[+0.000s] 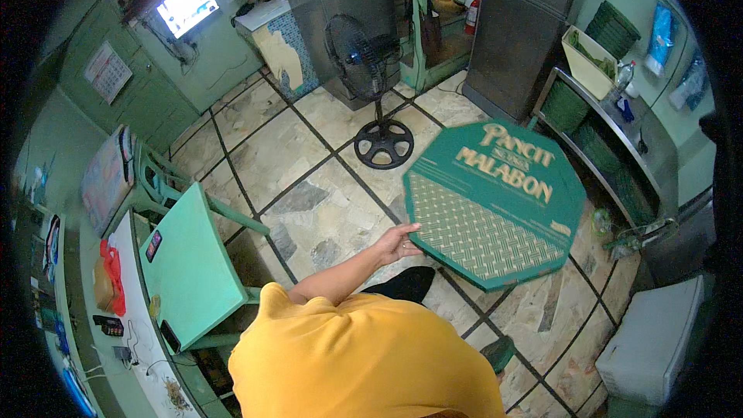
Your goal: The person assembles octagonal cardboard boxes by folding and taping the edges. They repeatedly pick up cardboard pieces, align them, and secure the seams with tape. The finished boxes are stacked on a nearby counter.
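Observation:
My left hand grips the near-left edge of a large octagonal cardboard box lid, thumb on top and the other fingers partly hidden. The lid is dark green with pale lettering and a woven pattern on its nearer half. It is tilted and held up above the floor. By the right side of my yellow shirt, a small dark green piece shows next to a sliver of skin. Whether that skin is my right hand or a foot, I cannot tell.
Ahead stands a black pedestal fan on the tiled floor. A light green table with phones is on the left. Right, there are a metal rack, a dark fridge and a pale lidded bin.

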A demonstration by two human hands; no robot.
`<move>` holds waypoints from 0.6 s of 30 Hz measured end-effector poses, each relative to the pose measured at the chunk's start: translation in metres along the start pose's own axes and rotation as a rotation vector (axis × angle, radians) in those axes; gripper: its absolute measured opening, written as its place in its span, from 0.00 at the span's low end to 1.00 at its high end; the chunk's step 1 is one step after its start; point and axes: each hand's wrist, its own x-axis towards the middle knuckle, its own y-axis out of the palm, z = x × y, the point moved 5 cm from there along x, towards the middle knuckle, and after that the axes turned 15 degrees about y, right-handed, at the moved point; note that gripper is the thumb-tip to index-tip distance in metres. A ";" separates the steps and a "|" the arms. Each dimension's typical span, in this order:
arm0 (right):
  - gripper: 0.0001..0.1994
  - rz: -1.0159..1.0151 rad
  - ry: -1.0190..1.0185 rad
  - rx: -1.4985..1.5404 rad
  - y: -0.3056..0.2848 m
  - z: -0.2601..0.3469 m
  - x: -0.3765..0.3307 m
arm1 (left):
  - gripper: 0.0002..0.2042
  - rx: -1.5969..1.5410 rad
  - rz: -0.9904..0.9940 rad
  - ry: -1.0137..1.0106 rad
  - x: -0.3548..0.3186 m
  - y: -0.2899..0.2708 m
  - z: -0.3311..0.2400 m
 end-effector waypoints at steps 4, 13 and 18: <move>0.29 0.034 -0.010 -0.055 0.009 0.061 0.050 | 0.20 0.056 0.049 -0.216 0.089 0.046 0.019; 0.30 0.037 0.021 -0.078 0.038 0.145 0.074 | 0.22 0.445 0.409 -0.368 0.204 0.111 0.057; 0.30 -0.013 0.311 -0.054 0.040 0.051 -0.013 | 0.26 0.596 0.533 -0.566 0.191 0.102 0.113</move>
